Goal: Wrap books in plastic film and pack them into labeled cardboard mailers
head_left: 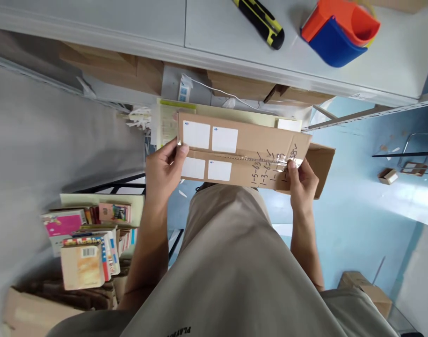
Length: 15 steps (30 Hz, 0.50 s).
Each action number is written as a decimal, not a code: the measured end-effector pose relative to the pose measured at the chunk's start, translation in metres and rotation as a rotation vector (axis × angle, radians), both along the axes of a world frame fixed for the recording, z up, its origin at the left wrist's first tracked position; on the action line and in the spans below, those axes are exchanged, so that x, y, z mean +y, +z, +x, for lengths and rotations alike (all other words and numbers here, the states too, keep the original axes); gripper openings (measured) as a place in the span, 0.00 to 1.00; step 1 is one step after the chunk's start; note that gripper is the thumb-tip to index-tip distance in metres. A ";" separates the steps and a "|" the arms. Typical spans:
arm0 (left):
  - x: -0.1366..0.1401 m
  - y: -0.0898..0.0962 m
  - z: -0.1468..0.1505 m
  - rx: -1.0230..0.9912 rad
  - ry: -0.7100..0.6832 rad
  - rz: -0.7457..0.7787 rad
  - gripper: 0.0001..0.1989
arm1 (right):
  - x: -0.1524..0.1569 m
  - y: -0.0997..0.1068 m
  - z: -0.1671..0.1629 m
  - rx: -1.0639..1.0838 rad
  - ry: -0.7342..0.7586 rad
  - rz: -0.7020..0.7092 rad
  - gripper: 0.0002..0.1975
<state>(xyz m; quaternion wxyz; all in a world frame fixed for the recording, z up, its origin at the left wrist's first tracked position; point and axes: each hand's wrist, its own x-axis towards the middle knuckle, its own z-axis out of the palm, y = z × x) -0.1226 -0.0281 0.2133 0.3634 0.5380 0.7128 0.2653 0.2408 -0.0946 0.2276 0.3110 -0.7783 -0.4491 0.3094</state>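
Between both hands I hold a long brown cardboard box [231, 173] in front of my body, below the table's edge. White labels sit on its left half, and handwritten numbers with ticks run down its right half. Clear tape shows along its middle seam. My left hand [166, 164] pinches the left end, thumb on top. My right hand [301, 182] grips the right end, with its thumb on the tape. An open cardboard flap or second box [321, 171] shows behind my right hand; I cannot tell if they are joined.
On the grey table [129, 23] lie a yellow and black box cutter [264, 21] and an orange and blue tape dispenser [340, 32]. Cardboard boxes [242, 86] sit on the shelf underneath. Books [83, 262] are stacked at the left, and cartons [366, 290] stand on the floor at the right.
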 end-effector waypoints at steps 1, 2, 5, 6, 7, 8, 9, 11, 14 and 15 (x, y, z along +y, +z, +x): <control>-0.003 -0.002 -0.009 -0.024 -0.020 -0.015 0.23 | -0.006 -0.001 0.000 0.018 0.002 0.014 0.29; -0.006 -0.007 -0.017 -0.043 -0.027 -0.028 0.22 | -0.012 -0.005 0.001 0.034 0.002 0.020 0.28; -0.020 -0.036 -0.032 -0.082 -0.002 -0.064 0.21 | -0.029 -0.031 0.004 0.077 -0.029 -0.010 0.30; -0.026 -0.049 -0.034 -0.090 0.008 -0.083 0.21 | -0.035 -0.044 0.005 0.090 -0.042 -0.035 0.30; -0.032 -0.063 -0.035 -0.098 0.014 -0.104 0.20 | -0.041 -0.057 0.005 0.101 -0.052 -0.066 0.31; -0.039 -0.078 -0.035 -0.107 0.013 -0.126 0.19 | -0.046 -0.070 0.005 0.110 -0.054 -0.104 0.31; -0.045 -0.094 -0.035 -0.118 0.013 -0.147 0.17 | -0.052 -0.084 0.006 0.113 -0.049 -0.144 0.30; -0.058 -0.125 -0.032 -0.138 0.012 -0.196 0.15 | -0.064 -0.110 0.006 0.107 -0.030 -0.222 0.27; -0.073 -0.167 -0.031 -0.096 -0.016 -0.312 0.16 | -0.079 -0.146 0.010 0.114 -0.008 -0.274 0.25; -0.076 -0.179 -0.032 -0.046 -0.055 -0.348 0.17 | -0.081 -0.156 0.012 0.130 0.000 -0.285 0.24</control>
